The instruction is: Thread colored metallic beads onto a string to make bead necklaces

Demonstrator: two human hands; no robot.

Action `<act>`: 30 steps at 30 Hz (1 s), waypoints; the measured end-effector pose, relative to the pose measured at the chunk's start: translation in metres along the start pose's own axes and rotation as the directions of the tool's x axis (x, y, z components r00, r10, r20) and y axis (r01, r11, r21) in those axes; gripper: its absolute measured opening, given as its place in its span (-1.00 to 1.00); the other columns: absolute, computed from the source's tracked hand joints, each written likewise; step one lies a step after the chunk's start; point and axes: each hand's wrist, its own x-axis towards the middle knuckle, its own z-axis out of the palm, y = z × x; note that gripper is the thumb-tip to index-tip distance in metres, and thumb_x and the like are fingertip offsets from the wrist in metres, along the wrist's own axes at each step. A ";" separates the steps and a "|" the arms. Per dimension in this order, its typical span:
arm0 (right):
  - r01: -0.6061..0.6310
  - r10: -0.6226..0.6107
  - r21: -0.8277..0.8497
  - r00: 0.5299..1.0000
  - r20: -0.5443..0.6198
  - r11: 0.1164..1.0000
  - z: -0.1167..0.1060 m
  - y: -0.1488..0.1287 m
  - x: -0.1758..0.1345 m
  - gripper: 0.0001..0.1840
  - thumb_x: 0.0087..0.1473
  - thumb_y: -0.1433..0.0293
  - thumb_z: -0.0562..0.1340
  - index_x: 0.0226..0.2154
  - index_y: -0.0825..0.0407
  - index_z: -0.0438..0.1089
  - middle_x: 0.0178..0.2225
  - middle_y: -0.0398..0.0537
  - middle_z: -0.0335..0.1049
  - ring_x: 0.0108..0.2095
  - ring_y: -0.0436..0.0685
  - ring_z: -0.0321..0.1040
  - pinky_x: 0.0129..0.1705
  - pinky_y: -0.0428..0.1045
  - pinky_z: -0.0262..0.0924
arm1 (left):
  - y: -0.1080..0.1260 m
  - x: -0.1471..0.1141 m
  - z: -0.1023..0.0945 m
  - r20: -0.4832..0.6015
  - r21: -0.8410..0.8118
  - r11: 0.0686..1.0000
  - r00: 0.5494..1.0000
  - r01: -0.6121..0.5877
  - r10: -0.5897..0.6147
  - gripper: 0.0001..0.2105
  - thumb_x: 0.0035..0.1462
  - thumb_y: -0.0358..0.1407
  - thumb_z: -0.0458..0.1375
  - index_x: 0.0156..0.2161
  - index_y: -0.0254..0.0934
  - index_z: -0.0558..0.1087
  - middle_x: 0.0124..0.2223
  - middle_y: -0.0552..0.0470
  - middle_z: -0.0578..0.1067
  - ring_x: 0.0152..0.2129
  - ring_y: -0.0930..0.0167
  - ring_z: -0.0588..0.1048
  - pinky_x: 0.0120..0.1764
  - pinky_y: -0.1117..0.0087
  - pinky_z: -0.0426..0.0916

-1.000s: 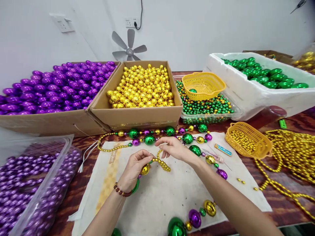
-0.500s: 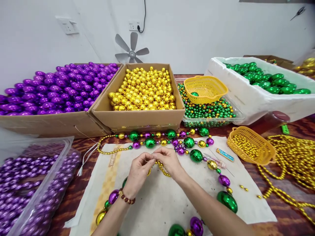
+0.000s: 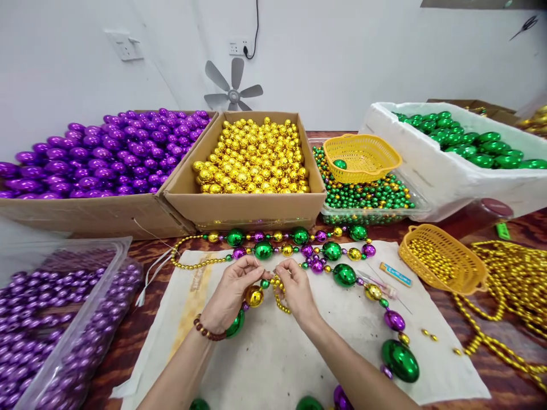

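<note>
My left fingers (image 3: 251, 277) pinch the mixed strand (image 3: 255, 296), my right fingers (image 3: 287, 267) the small gold beads (image 3: 277, 290); if either slackens, beads could slide loose.

Bright, diffuse light, glints on bead strand (image 3: 255, 296), right edge perhaps soft.

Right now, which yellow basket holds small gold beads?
The nearer yellow basket, beside the gold bead strands; the farther basket, atop mixed green and gold beads, shows one green bead.
</note>
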 end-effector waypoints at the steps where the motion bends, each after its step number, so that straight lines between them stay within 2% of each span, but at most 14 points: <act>1: 0.003 -0.003 0.005 1.000 0.001 1.000 0.000 0.000 0.000 -0.82 0.14 0.26 0.12 -0.44 -0.02 0.20 -0.63 -0.27 0.16 -0.66 -0.01 0.14 -0.64 -0.13 0.07 | 0.001 0.002 -0.001 0.028 -0.006 0.999 0.999 0.032 -0.032 -0.80 0.03 -0.25 0.30 -0.29 -0.25 0.39 -0.40 0.03 0.56 -0.43 0.43 0.49 -0.37 0.49 0.28; 4: 0.051 -0.051 -0.003 0.999 0.016 0.999 -0.004 -0.005 0.002 -0.82 0.20 0.28 0.05 -0.40 -0.02 0.18 -0.66 -0.30 0.11 -0.66 0.00 0.14 -0.59 -0.12 0.09 | 0.004 0.007 -0.004 0.064 -0.003 0.994 0.992 0.110 -0.109 -0.77 0.04 -0.28 0.30 -0.22 -0.24 0.37 -0.43 0.05 0.55 -0.48 0.46 0.48 -0.43 0.52 0.22; 6: 0.118 -0.117 -0.028 0.992 0.054 0.993 -0.008 -0.013 0.005 -0.83 0.24 0.27 0.03 -0.34 -0.01 0.21 -0.59 -0.26 0.19 -0.63 0.00 0.17 -0.55 -0.10 0.13 | 0.004 0.010 -0.004 0.069 0.000 0.991 0.989 0.133 -0.133 -0.75 0.04 -0.28 0.30 -0.20 -0.23 0.36 -0.44 0.06 0.54 -0.50 0.47 0.46 -0.45 0.52 0.19; 8: 0.202 -0.193 -0.067 0.973 0.125 0.977 -0.012 -0.024 0.012 -0.84 0.23 0.28 0.07 -0.32 -0.01 0.26 -0.42 -0.16 0.30 -0.52 0.00 0.25 -0.46 -0.09 0.19 | 0.005 0.012 -0.002 0.095 0.012 0.990 0.985 0.143 -0.143 -0.77 0.04 -0.28 0.30 -0.23 -0.25 0.38 -0.46 0.06 0.53 -0.51 0.47 0.45 -0.43 0.51 0.21; 10: 0.284 -0.256 -0.108 0.942 0.217 0.953 -0.013 -0.034 0.020 -0.87 0.18 0.32 0.14 -0.37 0.00 0.32 -0.27 -0.11 0.32 -0.35 0.03 0.30 -0.29 -0.06 0.23 | 0.006 0.014 -0.001 0.135 0.035 0.988 0.978 0.153 -0.156 -0.80 0.03 -0.27 0.31 -0.27 -0.29 0.41 -0.47 0.04 0.52 -0.52 0.48 0.43 -0.42 0.50 0.22; 13: 0.351 -0.286 -0.155 0.899 0.333 0.923 -0.012 -0.044 0.033 -0.91 0.12 0.38 0.21 -0.41 0.00 0.35 -0.26 -0.11 0.34 -0.17 0.09 0.29 -0.06 -0.01 0.17 | 0.008 0.016 -0.001 0.161 0.050 0.989 0.976 0.138 -0.145 -0.81 0.02 -0.27 0.31 -0.31 -0.32 0.44 -0.47 0.03 0.51 -0.52 0.49 0.41 -0.41 0.50 0.21; 15: 0.334 -0.251 -0.176 0.893 0.372 0.926 -0.011 -0.045 0.038 -0.91 0.16 0.36 0.18 -0.36 0.00 0.36 -0.28 -0.12 0.35 -0.21 0.08 0.32 -0.11 -0.02 0.22 | 0.009 0.016 -0.003 0.153 0.048 0.992 0.981 0.114 -0.121 -0.82 0.02 -0.27 0.31 -0.32 -0.31 0.43 -0.47 0.05 0.50 -0.52 0.49 0.40 -0.41 0.50 0.21; 17: 0.276 -0.175 -0.186 0.887 0.428 0.943 -0.013 -0.043 0.039 -0.84 0.22 0.30 0.12 -0.28 0.00 0.37 -0.37 -0.14 0.36 -0.38 0.03 0.35 -0.32 -0.07 0.28 | 0.010 0.015 -0.005 0.139 0.054 0.994 0.985 0.097 -0.103 -0.83 0.03 -0.27 0.30 -0.32 -0.30 0.42 -0.46 0.05 0.51 -0.53 0.49 0.40 -0.43 0.51 0.20; 19: 0.215 -0.092 -0.185 0.853 0.513 0.959 -0.018 -0.041 0.038 -0.79 0.23 0.27 0.09 -0.23 0.01 0.39 -0.47 -0.18 0.37 -0.52 0.00 0.35 -0.48 -0.11 0.26 | 0.011 0.013 -0.006 0.137 0.066 0.994 0.986 0.087 -0.095 -0.83 0.06 -0.27 0.28 -0.31 -0.28 0.40 -0.45 0.05 0.52 -0.52 0.48 0.41 -0.43 0.50 0.21; 20: 0.194 -0.061 -0.184 0.830 0.555 0.964 -0.023 -0.040 0.037 -0.79 0.21 0.27 0.12 -0.23 0.02 0.40 -0.50 -0.18 0.38 -0.55 0.00 0.35 -0.50 -0.12 0.27 | 0.011 0.011 -0.006 0.137 0.078 0.993 0.986 0.084 -0.094 -0.83 0.07 -0.26 0.27 -0.30 -0.28 0.40 -0.45 0.05 0.52 -0.52 0.48 0.42 -0.42 0.49 0.22; 23: 0.186 -0.027 -0.202 0.795 0.606 0.961 -0.036 -0.043 0.034 -0.84 0.14 0.33 0.19 -0.32 0.06 0.44 -0.50 -0.17 0.40 -0.52 0.00 0.35 -0.44 -0.11 0.29 | 0.012 0.010 -0.005 0.142 0.136 0.989 0.986 0.063 -0.083 -0.83 0.10 -0.25 0.26 -0.31 -0.29 0.38 -0.42 0.04 0.53 -0.47 0.46 0.45 -0.36 0.45 0.26; 26: 0.245 -0.048 -0.267 0.814 0.579 0.932 -0.045 -0.053 0.030 -0.87 0.11 0.41 0.20 -0.39 0.05 0.47 -0.50 -0.17 0.38 -0.50 -0.01 0.30 -0.41 -0.11 0.21 | 0.013 0.011 -0.006 0.157 0.215 0.976 0.986 0.022 -0.056 -0.83 0.08 -0.26 0.27 -0.34 -0.30 0.39 -0.41 0.03 0.53 -0.44 0.45 0.45 -0.32 0.44 0.27; 30: 0.340 -0.090 -0.342 0.812 0.576 0.876 -0.051 -0.069 0.014 -0.84 0.11 0.46 0.21 -0.39 0.00 0.52 -0.40 -0.13 0.46 -0.31 0.08 0.31 -0.21 -0.03 0.11 | 0.015 0.014 -0.009 0.153 0.297 0.955 0.987 0.008 -0.056 -0.83 0.05 -0.28 0.29 -0.37 -0.31 0.39 -0.46 0.09 0.48 -0.52 0.51 0.37 -0.43 0.48 0.20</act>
